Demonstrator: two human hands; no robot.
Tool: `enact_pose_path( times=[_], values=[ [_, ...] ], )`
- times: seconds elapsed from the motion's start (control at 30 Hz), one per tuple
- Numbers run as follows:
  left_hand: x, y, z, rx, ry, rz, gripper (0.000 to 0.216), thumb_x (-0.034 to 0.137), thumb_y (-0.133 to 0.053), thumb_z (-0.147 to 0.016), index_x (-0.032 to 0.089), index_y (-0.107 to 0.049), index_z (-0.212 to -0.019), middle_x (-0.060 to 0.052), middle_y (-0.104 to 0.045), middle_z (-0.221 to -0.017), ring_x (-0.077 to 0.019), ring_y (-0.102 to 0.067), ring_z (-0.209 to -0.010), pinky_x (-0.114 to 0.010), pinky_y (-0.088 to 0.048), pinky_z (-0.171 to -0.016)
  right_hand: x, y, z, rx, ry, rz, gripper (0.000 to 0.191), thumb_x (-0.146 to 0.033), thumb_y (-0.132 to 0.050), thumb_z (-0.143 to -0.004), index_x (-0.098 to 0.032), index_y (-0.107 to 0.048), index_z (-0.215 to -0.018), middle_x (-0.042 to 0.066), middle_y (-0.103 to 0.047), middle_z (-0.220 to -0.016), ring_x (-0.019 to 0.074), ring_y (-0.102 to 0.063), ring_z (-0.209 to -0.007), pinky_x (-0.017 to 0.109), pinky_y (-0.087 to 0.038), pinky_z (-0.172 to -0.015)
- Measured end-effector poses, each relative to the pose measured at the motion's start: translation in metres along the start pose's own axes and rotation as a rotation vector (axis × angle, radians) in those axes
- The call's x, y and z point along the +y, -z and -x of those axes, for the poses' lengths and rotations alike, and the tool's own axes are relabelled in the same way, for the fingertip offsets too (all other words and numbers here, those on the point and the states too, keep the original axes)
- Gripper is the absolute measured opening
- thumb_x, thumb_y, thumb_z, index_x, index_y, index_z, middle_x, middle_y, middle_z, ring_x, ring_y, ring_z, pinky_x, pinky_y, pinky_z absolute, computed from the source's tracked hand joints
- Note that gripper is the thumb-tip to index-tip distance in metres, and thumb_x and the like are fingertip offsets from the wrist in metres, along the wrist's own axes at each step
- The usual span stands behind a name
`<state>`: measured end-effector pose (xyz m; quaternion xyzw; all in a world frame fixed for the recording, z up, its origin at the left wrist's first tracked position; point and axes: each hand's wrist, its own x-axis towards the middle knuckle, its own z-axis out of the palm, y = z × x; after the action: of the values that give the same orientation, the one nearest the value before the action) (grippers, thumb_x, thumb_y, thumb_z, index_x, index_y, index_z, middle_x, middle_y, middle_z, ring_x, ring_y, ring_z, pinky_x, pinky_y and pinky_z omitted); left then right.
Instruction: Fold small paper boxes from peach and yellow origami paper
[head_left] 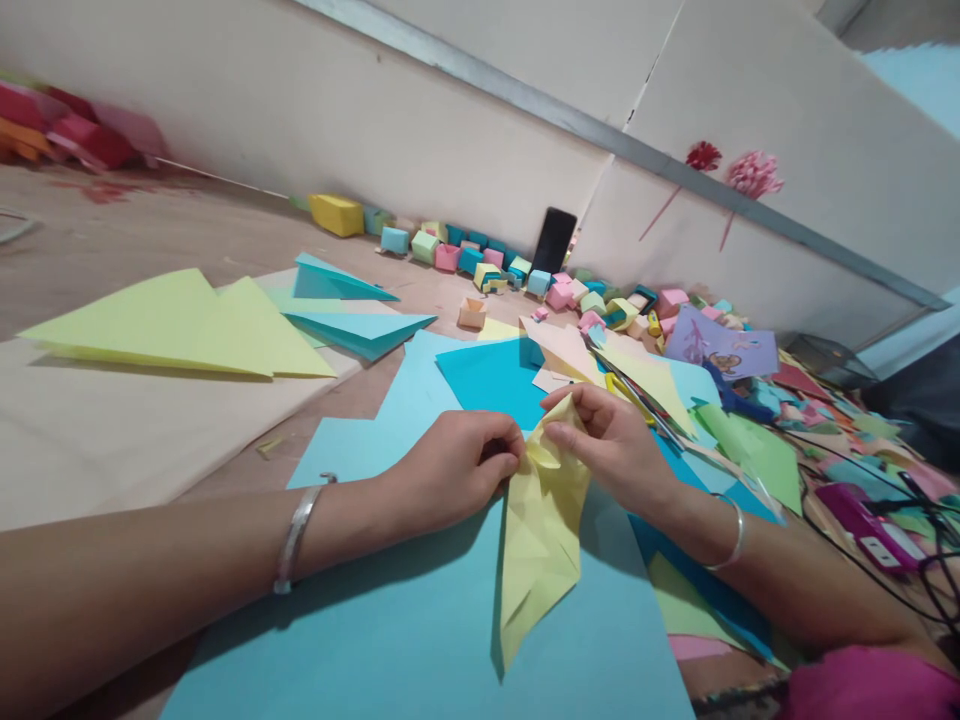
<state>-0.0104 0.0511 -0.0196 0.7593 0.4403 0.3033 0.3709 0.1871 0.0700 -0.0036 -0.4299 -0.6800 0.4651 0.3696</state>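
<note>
A folded yellow paper piece (541,530) stands over a large light blue sheet (420,640) on the table. My left hand (457,470) pinches its upper left edge with closed fingers. My right hand (611,440) pinches the top right of the same piece, fingers curled around the fold. Both wrists wear silver bangles. The lower point of the yellow piece hangs toward me.
Large yellow-green folded triangles (180,325) and teal folded shapes (352,310) lie to the left. Several small coloured paper boxes (480,265) line the wall near a black phone (553,240). Loose coloured sheets, cables and a purple device (862,520) crowd the right.
</note>
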Motion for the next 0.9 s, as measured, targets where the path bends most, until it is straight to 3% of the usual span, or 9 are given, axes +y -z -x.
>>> enact_pose_path(
  times=[0.17,0.23,0.37,0.6,0.73,0.9],
  values=[
    [-0.003,-0.002,-0.002,0.008,0.079,0.109,0.01,0.013,-0.054,-0.076,0.018,-0.062,-0.074,0.004,-0.061,-0.059,-0.012,-0.059,-0.056,-0.022,-0.043,-0.055,-0.005,-0.001,0.005,-0.011,-0.012,0.167,0.054,-0.034,-0.08,-0.068,-0.021,-0.055,-0.114,-0.001,-0.058,-0.085,0.0149,-0.056,-0.076,0.028,-0.048,-0.066],
    [-0.004,-0.002,-0.003,0.02,0.089,0.162,0.007,0.013,-0.055,-0.076,0.019,-0.06,-0.075,0.005,-0.06,-0.058,-0.0116,-0.059,-0.054,-0.021,-0.044,-0.053,-0.006,-0.003,0.007,-0.003,-0.012,0.215,0.059,-0.031,-0.079,-0.068,-0.022,-0.052,-0.12,0.001,-0.06,-0.09,0.0159,-0.058,-0.077,0.029,-0.049,-0.066],
    [-0.006,-0.003,-0.003,0.032,0.133,0.31,0.007,0.015,-0.059,-0.074,0.019,-0.055,-0.079,0.005,-0.062,-0.061,-0.0118,-0.06,-0.051,-0.022,-0.048,-0.051,-0.007,-0.005,0.011,0.027,0.008,0.263,0.054,-0.024,-0.071,-0.073,-0.022,-0.052,-0.123,0.002,-0.064,-0.091,0.0162,-0.06,-0.074,0.03,-0.05,-0.066],
    [-0.001,-0.003,-0.003,0.006,0.233,0.448,0.011,0.017,-0.062,-0.073,0.016,-0.062,-0.084,0.001,-0.068,-0.065,-0.0141,-0.065,-0.058,-0.025,-0.055,-0.055,-0.011,-0.004,0.011,0.074,0.088,0.432,0.03,-0.024,-0.069,-0.074,-0.021,-0.062,-0.104,0.003,-0.067,-0.094,0.0168,-0.062,-0.08,0.03,-0.049,-0.072],
    [0.002,-0.004,-0.004,-0.024,0.274,0.499,0.01,0.022,-0.058,-0.078,0.015,-0.065,-0.082,0.001,-0.066,-0.063,-0.0136,-0.065,-0.057,-0.025,-0.055,-0.055,-0.011,-0.004,0.011,0.105,0.135,0.482,0.03,-0.024,-0.069,-0.075,-0.02,-0.062,-0.104,0.003,-0.068,-0.096,0.0166,-0.062,-0.079,0.029,-0.048,-0.071],
    [0.004,-0.003,-0.003,-0.064,0.313,0.486,0.005,0.02,-0.067,-0.072,0.015,-0.065,-0.073,0.003,-0.064,-0.056,-0.0092,-0.059,-0.047,-0.018,-0.05,-0.048,-0.012,-0.004,0.012,0.107,0.162,0.501,0.03,-0.023,-0.071,-0.074,-0.02,-0.062,-0.103,0.003,-0.068,-0.097,0.016,-0.061,-0.078,0.029,-0.048,-0.071]
  ],
)
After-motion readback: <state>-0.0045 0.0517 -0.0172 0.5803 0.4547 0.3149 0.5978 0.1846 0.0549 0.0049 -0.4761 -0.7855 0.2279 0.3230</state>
